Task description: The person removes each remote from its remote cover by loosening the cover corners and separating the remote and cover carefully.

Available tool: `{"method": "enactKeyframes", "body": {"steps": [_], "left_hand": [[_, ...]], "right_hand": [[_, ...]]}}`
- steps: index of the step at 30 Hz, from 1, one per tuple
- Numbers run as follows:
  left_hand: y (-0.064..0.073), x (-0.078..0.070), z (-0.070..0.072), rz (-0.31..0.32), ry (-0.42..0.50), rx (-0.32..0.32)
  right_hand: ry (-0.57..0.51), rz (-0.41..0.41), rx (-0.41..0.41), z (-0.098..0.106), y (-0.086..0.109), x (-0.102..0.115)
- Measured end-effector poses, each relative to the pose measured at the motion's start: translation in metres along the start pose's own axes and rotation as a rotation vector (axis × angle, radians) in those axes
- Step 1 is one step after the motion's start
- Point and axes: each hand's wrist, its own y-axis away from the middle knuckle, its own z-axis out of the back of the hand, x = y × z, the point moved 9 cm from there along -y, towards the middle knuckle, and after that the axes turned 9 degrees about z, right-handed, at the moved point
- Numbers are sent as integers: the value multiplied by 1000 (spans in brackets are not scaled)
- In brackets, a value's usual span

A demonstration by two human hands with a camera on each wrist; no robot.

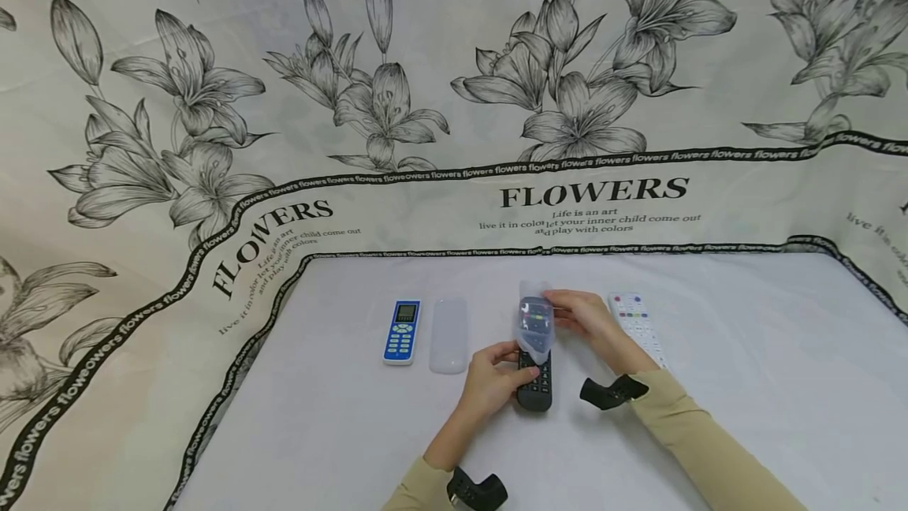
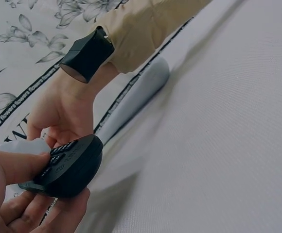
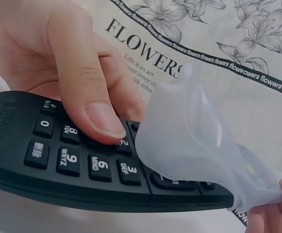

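Observation:
A black remote control (image 1: 535,397) is held above the white table, its upper half inside a translucent silicone cover (image 1: 536,322). My left hand (image 1: 491,375) grips the remote, thumb on the number keys and fingers beneath, as the left wrist view shows. At the cover's far end my right hand (image 1: 587,320) pinches its edge; in the right wrist view only the fingertips (image 3: 272,213) of that hand show. The cover's near edge is bunched across the remote (image 3: 92,160), and the keys from 0 to 9 are partly bare.
Left of the hands lie a blue-and-white remote (image 1: 402,332) and a flat translucent cover (image 1: 449,335). A white remote (image 1: 634,318) lies partly behind the right forearm. Behind the white table (image 1: 319,432) hangs a flower-printed cloth (image 1: 426,203).

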Motion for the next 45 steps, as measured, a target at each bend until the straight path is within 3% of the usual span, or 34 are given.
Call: {"method": "enactKeyframes", "body": {"steps": [14,24,29,35,45], "left_hand": [[1,5,-2,22,12,38],[5,4,-1,14,4,16],[7,3,-2,13,13,22],[7,3,-4,13,-8,40],[10,-4,1,-19,17,9]], "right_hand": [[56,0,-9,0,0,4],[-32,-2,-39,1,-3,5],[-13,5,-41,2,-3,7],[-101,5,-65,7,-3,10],[-33,14,20,0,-1,10]]}}
